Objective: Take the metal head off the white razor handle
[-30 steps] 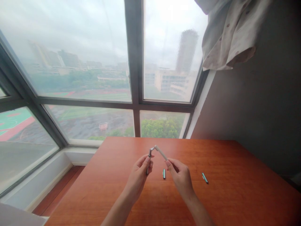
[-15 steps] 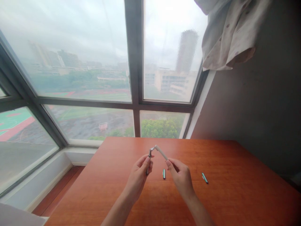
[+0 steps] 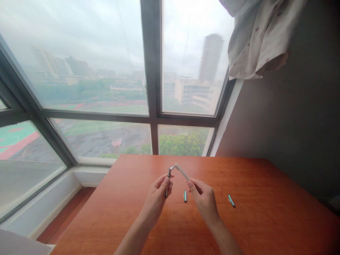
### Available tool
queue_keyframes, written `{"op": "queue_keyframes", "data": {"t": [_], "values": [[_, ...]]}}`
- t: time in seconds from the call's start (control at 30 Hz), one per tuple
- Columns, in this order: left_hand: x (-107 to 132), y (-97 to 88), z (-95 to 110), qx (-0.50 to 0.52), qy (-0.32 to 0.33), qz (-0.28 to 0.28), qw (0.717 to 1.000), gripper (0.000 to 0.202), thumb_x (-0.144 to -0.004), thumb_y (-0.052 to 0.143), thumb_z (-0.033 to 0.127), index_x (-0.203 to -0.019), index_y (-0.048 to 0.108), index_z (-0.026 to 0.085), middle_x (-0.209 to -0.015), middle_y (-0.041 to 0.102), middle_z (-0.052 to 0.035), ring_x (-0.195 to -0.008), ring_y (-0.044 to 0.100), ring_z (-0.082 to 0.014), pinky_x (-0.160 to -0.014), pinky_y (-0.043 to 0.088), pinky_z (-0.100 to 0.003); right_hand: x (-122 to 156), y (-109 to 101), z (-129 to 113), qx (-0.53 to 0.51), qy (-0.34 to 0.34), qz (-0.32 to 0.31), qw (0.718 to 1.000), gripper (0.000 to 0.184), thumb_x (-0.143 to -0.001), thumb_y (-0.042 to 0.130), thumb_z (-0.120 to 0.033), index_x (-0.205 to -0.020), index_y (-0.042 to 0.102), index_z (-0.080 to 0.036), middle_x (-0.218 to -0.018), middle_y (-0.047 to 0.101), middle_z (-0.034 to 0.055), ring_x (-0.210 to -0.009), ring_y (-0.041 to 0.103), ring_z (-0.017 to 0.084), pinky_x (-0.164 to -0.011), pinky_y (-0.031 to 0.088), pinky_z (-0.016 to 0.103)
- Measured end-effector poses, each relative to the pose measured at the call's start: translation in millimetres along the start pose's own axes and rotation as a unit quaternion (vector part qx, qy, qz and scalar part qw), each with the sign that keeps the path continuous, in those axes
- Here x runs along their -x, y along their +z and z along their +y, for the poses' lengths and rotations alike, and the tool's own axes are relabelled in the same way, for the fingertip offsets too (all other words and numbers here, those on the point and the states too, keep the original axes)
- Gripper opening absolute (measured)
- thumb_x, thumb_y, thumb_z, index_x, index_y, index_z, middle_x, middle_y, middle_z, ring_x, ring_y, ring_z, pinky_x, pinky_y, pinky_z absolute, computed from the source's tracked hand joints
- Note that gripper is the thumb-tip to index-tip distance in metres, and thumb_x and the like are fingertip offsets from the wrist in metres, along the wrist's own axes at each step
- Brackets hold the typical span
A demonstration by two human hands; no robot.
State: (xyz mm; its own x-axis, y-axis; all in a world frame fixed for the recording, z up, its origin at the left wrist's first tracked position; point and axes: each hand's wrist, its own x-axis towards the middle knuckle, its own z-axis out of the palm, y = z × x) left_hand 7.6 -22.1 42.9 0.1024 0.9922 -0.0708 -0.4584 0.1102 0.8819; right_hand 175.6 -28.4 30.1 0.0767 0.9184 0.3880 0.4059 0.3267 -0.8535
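My left hand [image 3: 157,198] is closed around a razor handle [image 3: 169,173], dark below with a shiny metal neck on top. Between the thumb and fingers of my right hand [image 3: 203,196] is a thin pale stick [image 3: 182,172], slanting up to the left. Its far end meets or nearly meets the top of the razor handle; I cannot tell whether they touch. One razor blade cartridge [image 3: 185,196], with a green stripe, lies on the table just left of my right hand. A second razor cartridge [image 3: 231,200] lies farther right, tilted.
The reddish-brown wooden table [image 3: 119,212] reaches to the window frame [image 3: 154,122]. A pale spotted cloth [image 3: 259,46] hangs at the upper right beside a grey wall [image 3: 287,117]. On the left runs a low white ledge [image 3: 61,191] above a wooden floor.
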Motion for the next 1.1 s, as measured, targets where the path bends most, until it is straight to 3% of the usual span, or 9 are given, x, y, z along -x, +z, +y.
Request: {"op": "queue_keyframes", "data": {"t": [1.1], "values": [[1.1, 0.4, -0.4, 0.023, 0.004, -0.02, 1.0, 0.035, -0.078, 0.066, 0.039, -0.103, 0.066, 0.016, -0.064, 0.046, 0.0018, -0.058, 0.037, -0.0082, -0.056, 0.03, -0.021, 0.1, 0.1, 3.6, 0.004, 0.015, -0.011, 1.0, 0.037, -0.088, 0.05, -0.043, -0.087, 0.072, -0.013, -0.065, 0.063, 0.0036, -0.06, 0.058, 0.015, -0.056, 0.043, 0.021]]}}
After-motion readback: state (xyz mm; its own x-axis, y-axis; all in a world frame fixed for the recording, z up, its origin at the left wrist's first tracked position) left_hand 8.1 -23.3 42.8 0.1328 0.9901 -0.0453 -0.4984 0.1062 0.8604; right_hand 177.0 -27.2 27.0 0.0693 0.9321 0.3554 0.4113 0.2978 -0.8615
